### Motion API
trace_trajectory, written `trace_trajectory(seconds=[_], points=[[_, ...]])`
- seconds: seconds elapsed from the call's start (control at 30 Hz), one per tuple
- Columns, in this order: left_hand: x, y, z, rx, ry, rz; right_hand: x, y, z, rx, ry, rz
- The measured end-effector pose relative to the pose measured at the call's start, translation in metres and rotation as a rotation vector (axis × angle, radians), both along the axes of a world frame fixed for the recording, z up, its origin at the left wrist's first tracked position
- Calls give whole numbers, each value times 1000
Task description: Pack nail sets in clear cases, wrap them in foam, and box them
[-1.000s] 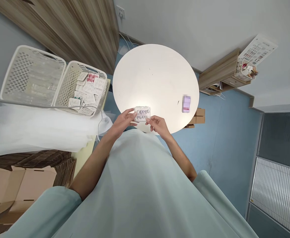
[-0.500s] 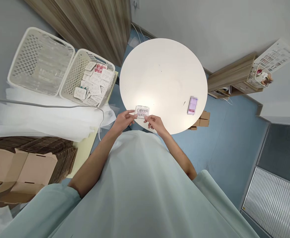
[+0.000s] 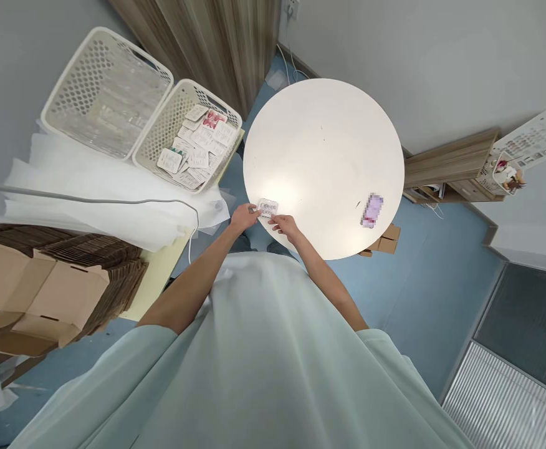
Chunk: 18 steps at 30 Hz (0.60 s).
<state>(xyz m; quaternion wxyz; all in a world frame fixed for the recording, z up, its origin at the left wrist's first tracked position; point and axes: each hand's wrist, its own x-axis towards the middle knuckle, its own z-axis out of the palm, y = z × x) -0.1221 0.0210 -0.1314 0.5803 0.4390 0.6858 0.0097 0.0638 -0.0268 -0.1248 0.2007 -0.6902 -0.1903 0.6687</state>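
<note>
A small clear blister pack (image 3: pixel 267 206) with rows of greyish-purple pieces is held in front of me, over the near left edge of the round white table (image 3: pixel 324 162). My left hand (image 3: pixel 245 217) is closed on its left side, thumb along the lower left corner. At the lower right corner, my right hand (image 3: pixel 286 225) pinches the pack between thumb and fingers, the other fingers curled below. What the small pieces are, I cannot make out.
Left of the table stand two white baskets: one (image 3: pixel 88 93) with clear plastic packs, the other (image 3: pixel 161 128) with many white-backed cards. Flattened cardboard boxes (image 3: pixel 58 293) and white sheets (image 3: pixel 76 187) lie nearer me, with a grey cable (image 3: pixel 114 201) across. A blurred purple item (image 3: pixel 372 210) lies on the table's right.
My view has swung, so the table and baskets appear farther right. The blister pack now sits closer to the table's left edge, still in both hands.
</note>
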Motion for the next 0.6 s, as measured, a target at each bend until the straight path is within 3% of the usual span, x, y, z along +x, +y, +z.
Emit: trace_trajectory(seconds=[0.27, 0.43, 0.6], points=[[12, 10, -27, 33, 122, -151, -10, 6, -19, -92, -40, -131], [7, 6, -27, 67, 91, -220, -5, 5, -4, -82, -142, -39], [-8, -9, -8, 95, 8, -236, 1, 5, 21, 35, -204, 106]])
